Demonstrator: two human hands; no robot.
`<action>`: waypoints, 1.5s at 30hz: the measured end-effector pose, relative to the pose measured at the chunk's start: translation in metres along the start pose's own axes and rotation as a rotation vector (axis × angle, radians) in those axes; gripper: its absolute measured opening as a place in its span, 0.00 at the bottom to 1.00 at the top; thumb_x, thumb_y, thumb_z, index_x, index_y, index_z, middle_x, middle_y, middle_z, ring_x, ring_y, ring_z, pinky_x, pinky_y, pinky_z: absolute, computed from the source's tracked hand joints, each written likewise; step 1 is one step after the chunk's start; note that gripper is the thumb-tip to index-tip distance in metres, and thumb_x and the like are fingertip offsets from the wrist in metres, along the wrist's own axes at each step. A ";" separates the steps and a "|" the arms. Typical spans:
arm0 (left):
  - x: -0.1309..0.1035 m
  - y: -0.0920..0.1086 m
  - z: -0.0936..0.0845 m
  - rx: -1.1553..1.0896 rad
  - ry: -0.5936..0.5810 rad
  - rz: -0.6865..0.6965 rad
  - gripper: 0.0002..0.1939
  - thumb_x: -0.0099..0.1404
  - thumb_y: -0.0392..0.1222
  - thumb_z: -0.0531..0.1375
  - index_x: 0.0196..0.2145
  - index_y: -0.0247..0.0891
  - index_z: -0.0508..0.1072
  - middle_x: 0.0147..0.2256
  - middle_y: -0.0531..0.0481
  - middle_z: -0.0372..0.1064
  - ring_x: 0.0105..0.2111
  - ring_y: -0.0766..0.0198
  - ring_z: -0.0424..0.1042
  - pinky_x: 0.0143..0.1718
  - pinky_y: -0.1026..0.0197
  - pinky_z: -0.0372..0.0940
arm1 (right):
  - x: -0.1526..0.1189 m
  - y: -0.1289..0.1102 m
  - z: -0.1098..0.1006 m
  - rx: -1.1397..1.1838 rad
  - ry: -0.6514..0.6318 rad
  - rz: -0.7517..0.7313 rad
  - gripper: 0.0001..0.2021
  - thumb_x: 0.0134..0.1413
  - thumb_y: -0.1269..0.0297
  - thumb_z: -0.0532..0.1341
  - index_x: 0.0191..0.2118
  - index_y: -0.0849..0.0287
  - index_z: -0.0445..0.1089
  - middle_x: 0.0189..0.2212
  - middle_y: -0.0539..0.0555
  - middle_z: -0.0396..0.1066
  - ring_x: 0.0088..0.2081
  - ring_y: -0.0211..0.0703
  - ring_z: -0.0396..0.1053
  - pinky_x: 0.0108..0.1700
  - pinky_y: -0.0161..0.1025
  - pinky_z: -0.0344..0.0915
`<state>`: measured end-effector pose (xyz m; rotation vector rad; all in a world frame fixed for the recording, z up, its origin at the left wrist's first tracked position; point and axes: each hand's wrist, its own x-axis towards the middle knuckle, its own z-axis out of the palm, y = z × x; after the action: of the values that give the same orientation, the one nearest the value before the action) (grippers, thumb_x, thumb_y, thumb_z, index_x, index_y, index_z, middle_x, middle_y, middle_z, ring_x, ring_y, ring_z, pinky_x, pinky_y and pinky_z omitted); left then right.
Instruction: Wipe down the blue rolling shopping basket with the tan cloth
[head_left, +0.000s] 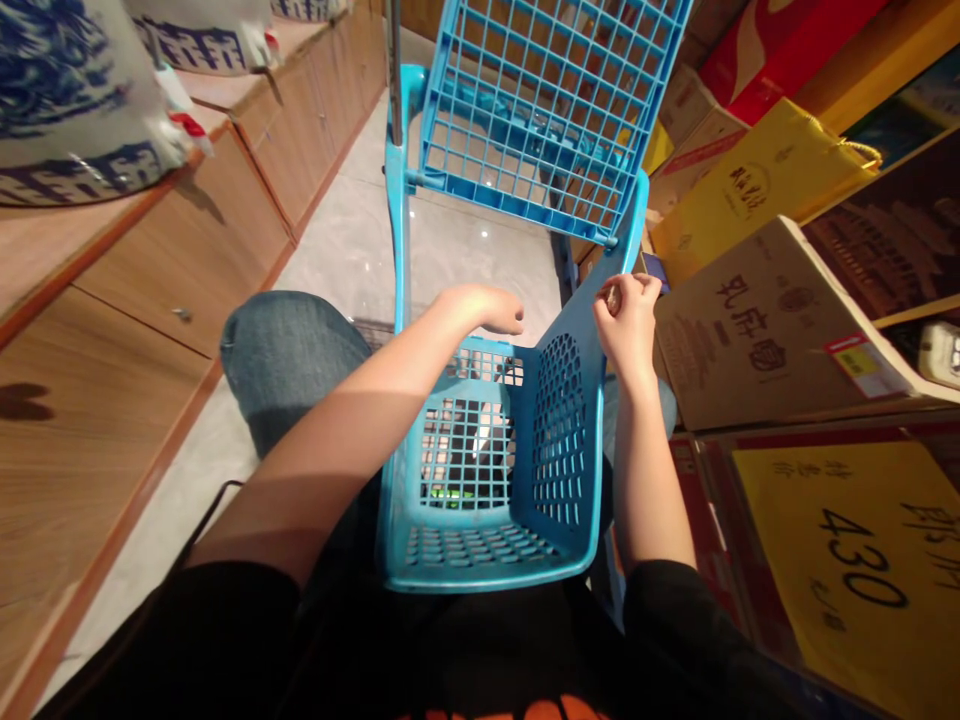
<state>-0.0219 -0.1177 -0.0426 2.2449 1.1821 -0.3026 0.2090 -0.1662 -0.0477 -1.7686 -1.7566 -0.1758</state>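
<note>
A blue plastic shopping cart stands between my knees, its deep lower basket facing me. Above the basket's far edge, my left hand is curled with its fingers bent inward; what it holds, if anything, is hidden. On the other side, my right hand is closed at the cart's right side wall. Between its thumb and fingers shows a small brownish thing, too small to name. A blue grid panel slants up at the far end of the cart.
Wooden cabinets line the left, with blue-and-white ceramic jars on top. Close on the right are a cardboard box, a yellow gift bag and a yellow price sign. Pale tiled floor shows beyond my left knee.
</note>
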 end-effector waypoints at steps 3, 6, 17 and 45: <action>-0.004 0.004 -0.001 0.054 0.002 0.002 0.31 0.68 0.48 0.56 0.68 0.45 0.68 0.64 0.46 0.69 0.61 0.48 0.68 0.63 0.52 0.62 | 0.015 0.001 -0.003 -0.048 -0.048 0.013 0.16 0.56 0.66 0.58 0.50 0.52 0.73 0.65 0.66 0.55 0.55 0.58 0.70 0.48 0.54 0.71; -0.008 0.006 -0.002 0.084 -0.008 -0.007 0.30 0.70 0.47 0.54 0.67 0.40 0.69 0.66 0.42 0.66 0.62 0.49 0.68 0.62 0.53 0.62 | 0.041 0.001 -0.001 -0.071 -0.037 0.021 0.29 0.56 0.64 0.58 0.65 0.49 0.65 0.72 0.66 0.45 0.51 0.59 0.72 0.47 0.58 0.71; -0.009 0.006 -0.003 0.093 -0.009 0.002 0.30 0.70 0.46 0.53 0.68 0.41 0.68 0.67 0.43 0.65 0.63 0.49 0.68 0.63 0.52 0.62 | 0.032 0.004 0.015 -0.078 -0.063 -0.060 0.36 0.55 0.73 0.55 0.71 0.55 0.59 0.77 0.65 0.37 0.66 0.65 0.64 0.60 0.65 0.69; -0.013 0.013 -0.007 0.117 0.015 0.023 0.30 0.71 0.47 0.53 0.67 0.38 0.68 0.66 0.43 0.66 0.62 0.48 0.69 0.60 0.52 0.65 | 0.005 0.010 0.013 -0.036 -0.135 -0.043 0.46 0.53 0.72 0.57 0.77 0.53 0.44 0.78 0.57 0.26 0.71 0.67 0.57 0.58 0.59 0.73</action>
<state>-0.0201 -0.1280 -0.0258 2.3636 1.1723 -0.3552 0.2144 -0.1541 -0.0583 -1.8066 -1.8985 -0.1087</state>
